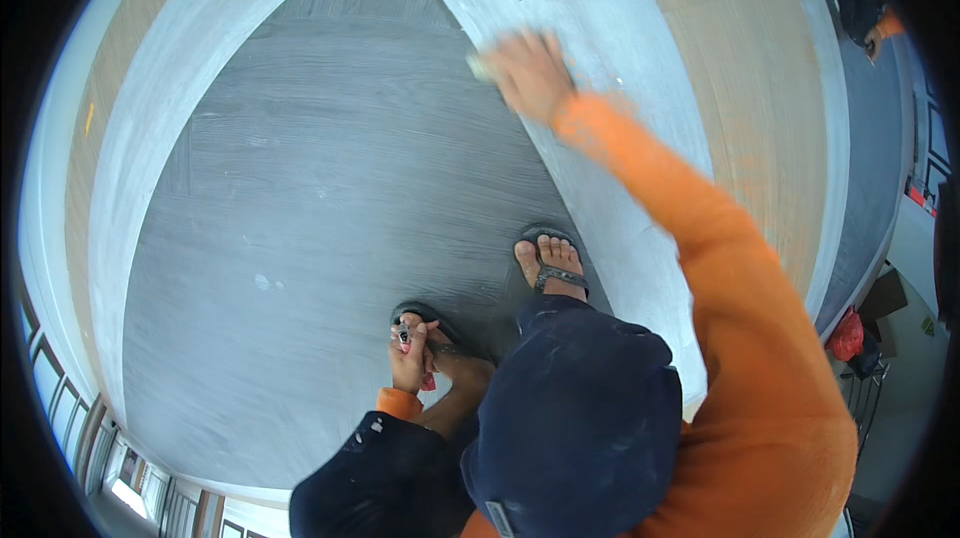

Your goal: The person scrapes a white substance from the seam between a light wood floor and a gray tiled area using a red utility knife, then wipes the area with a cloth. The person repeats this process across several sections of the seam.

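Observation:
My right hand, at the end of an orange sleeve, reaches over the seam between the grey wood-grain panel and the pale whitish strip. It is smeared by motion. A small pale yellowish pad shows at its left edge, under the fingers. Down by my left foot, my left hand is closed round a small red tool with a dark, shiny metal end. Most of that tool is hidden by the fingers, so its kind is unclear.
My sandalled feet rest on the grey surface near the seam. A tan wood-grain band runs beyond the pale strip. Another person's hand shows at the upper right. A red bag and a cardboard box lie at the right.

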The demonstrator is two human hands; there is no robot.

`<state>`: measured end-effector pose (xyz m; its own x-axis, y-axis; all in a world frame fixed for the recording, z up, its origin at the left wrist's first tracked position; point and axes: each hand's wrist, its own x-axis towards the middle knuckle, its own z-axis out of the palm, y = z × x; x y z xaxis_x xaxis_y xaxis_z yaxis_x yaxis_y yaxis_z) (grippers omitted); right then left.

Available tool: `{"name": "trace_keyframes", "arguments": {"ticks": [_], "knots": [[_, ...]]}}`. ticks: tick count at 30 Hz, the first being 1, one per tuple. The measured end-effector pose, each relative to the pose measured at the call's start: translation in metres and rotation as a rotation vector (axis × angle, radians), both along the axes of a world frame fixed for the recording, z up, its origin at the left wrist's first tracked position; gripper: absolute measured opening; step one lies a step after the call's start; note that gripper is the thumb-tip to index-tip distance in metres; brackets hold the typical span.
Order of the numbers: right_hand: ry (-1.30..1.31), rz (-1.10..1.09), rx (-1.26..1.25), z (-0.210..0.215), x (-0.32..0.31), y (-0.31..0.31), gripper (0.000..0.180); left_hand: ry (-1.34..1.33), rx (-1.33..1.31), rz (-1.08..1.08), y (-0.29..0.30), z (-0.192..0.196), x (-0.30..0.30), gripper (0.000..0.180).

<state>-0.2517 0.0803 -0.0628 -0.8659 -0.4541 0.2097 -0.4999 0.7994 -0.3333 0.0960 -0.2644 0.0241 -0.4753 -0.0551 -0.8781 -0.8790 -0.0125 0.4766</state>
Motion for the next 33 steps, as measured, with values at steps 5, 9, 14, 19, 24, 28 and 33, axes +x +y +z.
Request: {"name": "trace_keyframes", "arguments": {"ticks": [5, 9, 14, 19, 24, 28, 33], "knots": [[-0.371, -0.171, -0.013, 0.073, 0.269, 0.074, 0.037, -0.02, 0.087, 0.025, -0.01, -0.005, -0.003, 0.041], [-0.267, -0.336, 0.016, 0.073, 0.286, 0.079, 0.041, 0.025, 0.045, 0.049, -0.003, -0.005, -0.001, 0.044], [-0.147, -0.342, -0.098, 0.029, 0.136, 0.033, 0.035, -0.107, 0.0, 0.039, 0.001, -0.003, -0.004, 0.046], [-0.131, -0.391, 0.078, -0.003, -0.163, -0.044, 0.031, -0.065, -0.03, 0.159, 0.005, 0.006, 0.012, 0.039], [-0.153, -0.41, 0.116, 0.022, -0.371, -0.109, 0.025, 0.687, -0.27, -0.275, 0.007, -0.017, 0.022, 0.033], [-0.103, -0.362, 0.193, 0.01, -0.359, -0.104, 0.029, 0.497, -0.072, -0.151, 0.003, -0.021, 0.018, 0.033], [-0.111, -0.351, 0.087, -0.017, -0.201, -0.024, 0.044, 0.017, -0.007, 0.047, 0.003, 0.006, 0.014, 0.031]]}}
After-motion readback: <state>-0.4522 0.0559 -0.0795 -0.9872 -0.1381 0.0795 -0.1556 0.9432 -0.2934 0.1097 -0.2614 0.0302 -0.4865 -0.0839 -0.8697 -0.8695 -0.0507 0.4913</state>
